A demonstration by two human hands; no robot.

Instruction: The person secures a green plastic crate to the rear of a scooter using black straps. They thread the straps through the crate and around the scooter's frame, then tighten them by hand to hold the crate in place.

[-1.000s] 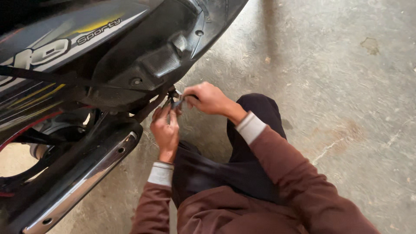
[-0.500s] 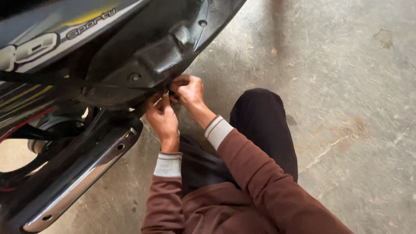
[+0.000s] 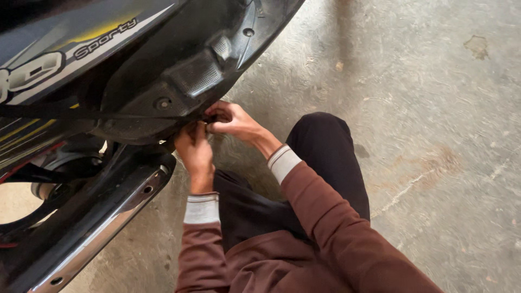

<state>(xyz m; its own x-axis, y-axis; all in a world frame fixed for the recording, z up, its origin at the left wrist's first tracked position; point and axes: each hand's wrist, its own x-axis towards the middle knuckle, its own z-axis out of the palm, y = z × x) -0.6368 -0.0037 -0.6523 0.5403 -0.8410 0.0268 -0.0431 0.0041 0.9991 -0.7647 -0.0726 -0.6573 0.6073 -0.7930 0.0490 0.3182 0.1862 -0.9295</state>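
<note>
Both hands' grip is curled at the lower edge of the black rear mudguard (image 3: 179, 92); whether anything is pinched cannot be told. Left hand (image 3: 194, 149) and right hand (image 3: 230, 119) are pressed together there, above the chrome exhaust (image 3: 103, 228) and the concrete floor (image 3: 434, 135).

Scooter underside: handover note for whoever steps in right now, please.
Left hand: fingers up under the black undertray edge, grip hidden.
Right hand: pinched at the same spot on the edge; any small part there is too hidden to name.
Exhaust: low, left of the hands, untouched.
Done: cannot tell.
Left: whatever sits at that edge point; look before pulling.
</note>
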